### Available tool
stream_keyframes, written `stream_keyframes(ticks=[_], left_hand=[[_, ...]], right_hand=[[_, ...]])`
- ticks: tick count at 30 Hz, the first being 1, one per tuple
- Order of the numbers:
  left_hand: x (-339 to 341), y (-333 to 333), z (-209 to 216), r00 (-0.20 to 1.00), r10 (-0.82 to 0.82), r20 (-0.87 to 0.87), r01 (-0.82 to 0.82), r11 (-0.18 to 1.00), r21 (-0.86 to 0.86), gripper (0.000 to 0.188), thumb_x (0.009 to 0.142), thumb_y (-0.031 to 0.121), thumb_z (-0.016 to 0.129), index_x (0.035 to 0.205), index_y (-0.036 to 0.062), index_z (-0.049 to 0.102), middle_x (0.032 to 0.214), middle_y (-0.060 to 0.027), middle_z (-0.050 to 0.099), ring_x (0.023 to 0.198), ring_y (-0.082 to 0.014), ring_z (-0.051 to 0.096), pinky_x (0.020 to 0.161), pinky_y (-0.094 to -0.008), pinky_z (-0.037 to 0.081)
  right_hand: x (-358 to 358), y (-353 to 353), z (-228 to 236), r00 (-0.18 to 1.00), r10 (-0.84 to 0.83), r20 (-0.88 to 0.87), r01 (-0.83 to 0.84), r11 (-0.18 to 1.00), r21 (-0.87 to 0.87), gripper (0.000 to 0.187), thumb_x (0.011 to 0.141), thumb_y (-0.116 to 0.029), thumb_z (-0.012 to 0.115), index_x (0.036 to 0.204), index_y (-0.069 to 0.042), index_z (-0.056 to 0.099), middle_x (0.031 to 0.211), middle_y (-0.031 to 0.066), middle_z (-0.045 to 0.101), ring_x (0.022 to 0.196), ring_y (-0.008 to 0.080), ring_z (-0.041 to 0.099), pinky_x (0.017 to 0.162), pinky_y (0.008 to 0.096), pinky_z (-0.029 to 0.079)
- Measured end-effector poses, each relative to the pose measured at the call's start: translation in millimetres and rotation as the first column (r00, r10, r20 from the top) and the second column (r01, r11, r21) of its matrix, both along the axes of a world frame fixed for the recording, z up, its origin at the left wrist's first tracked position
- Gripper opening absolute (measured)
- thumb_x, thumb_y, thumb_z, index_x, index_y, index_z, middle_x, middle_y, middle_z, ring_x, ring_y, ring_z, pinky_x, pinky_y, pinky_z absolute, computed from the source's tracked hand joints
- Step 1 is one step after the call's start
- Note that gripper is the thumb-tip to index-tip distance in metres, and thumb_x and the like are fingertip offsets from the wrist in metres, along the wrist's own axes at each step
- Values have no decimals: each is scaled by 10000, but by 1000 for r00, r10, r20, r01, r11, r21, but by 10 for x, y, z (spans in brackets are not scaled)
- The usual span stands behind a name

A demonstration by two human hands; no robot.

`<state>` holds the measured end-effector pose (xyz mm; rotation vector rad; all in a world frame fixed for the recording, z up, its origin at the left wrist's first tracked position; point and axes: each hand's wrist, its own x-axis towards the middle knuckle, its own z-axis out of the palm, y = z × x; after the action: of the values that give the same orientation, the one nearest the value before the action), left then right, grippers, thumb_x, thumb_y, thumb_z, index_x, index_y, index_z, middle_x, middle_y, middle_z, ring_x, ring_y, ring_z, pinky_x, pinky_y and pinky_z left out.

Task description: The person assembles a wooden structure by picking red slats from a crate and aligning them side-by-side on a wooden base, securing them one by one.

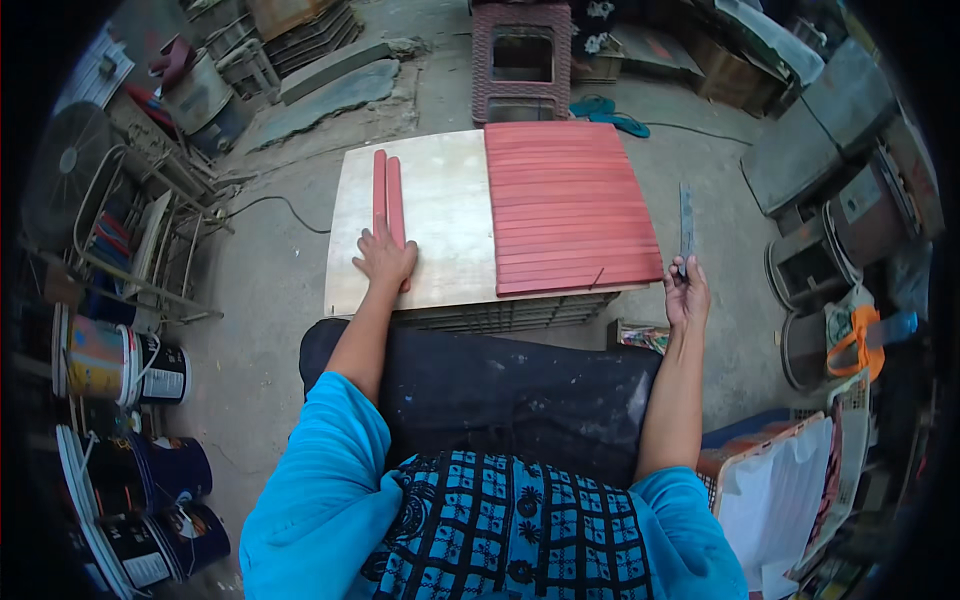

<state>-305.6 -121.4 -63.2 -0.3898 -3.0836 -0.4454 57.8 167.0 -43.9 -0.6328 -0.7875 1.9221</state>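
Note:
A pale wooden board [440,215] lies in front of my knees. On its left part rest two narrow red strips [379,190] with rounded ends, side by side. My left hand [387,262] lies over their near part with its fingers spread. Many similar red strips, set edge to edge, form a red panel [572,205] over the board's right half. A thin dark stick-like piece [599,276] lies near that panel's front edge. Off the board's right side, my right hand [686,297] is closed around the lower end of a flat grey metal strip [686,218], held upright.
Paint buckets [165,372] stand at the left, below a metal rack and a fan [68,158]. A plastic stool [520,60] and teal slippers [612,115] are beyond the board. Round containers [815,262] and a basket [765,475] line the right. Cables cross the floor.

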Motion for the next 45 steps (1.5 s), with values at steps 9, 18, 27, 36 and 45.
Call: stream_keyframes(ticks=[9, 18, 27, 36, 45], left_hand=[[-484, -403, -233, 943, -317, -100, 323, 946, 43, 715, 657, 118, 505, 1329, 17, 285, 1129, -203, 469, 1046, -362, 447, 847, -483, 404], [-956, -1147, -147, 984, -122, 129, 86, 963, 254, 631, 706, 256, 528, 1293, 72, 387, 1332, -187, 383, 1233, -342, 357, 994, -470, 304], [-912, -1445, 201, 808, -6, 589, -464, 610, 642, 675, 736, 330, 505, 1307, 3, 360, 1375, -228, 319, 1286, -338, 283, 1000, -460, 261], [-1174, -1258, 23, 679, -107, 726, -647, 380, 661, 731, 765, 429, 487, 1360, 68, 263, 1412, -174, 241, 1308, -327, 185, 1029, -504, 187], [-1396, -1378, -252, 617, -155, 772, -725, 269, 634, 584, 785, 409, 473, 1219, 27, 390, 1174, -150, 459, 1180, -321, 361, 995, -450, 274]], right_hand=[[-310, -6, -33, 975, 4, 222, -34, 991, 130, 114, 868, -170, 567, 914, -67, 552, 766, 48, 610, 560, 76, 507, 443, 198, 430], [-837, 133, -204, 669, 217, 711, -365, 929, 60, 145, 862, -164, 559, 815, -34, 601, 617, 18, 562, 446, 76, 450, 339, 208, 344], [-1276, -358, 337, 375, -787, 489, -468, 295, 833, 257, 797, -147, 600, 1028, -35, 599, 894, 154, 596, 807, 262, 580, 753, 385, 466], [-2976, -1887, -100, 511, -460, 726, -834, -60, 548, 700, 757, -393, 638, 1249, 45, 404, 1261, 252, 413, 1185, 379, 382, 998, 456, 299], [-3315, -2086, -121, 367, -304, 879, -927, -38, 373, 537, 610, -341, 765, 968, -14, 536, 942, 179, 580, 877, 319, 535, 770, 411, 393]])
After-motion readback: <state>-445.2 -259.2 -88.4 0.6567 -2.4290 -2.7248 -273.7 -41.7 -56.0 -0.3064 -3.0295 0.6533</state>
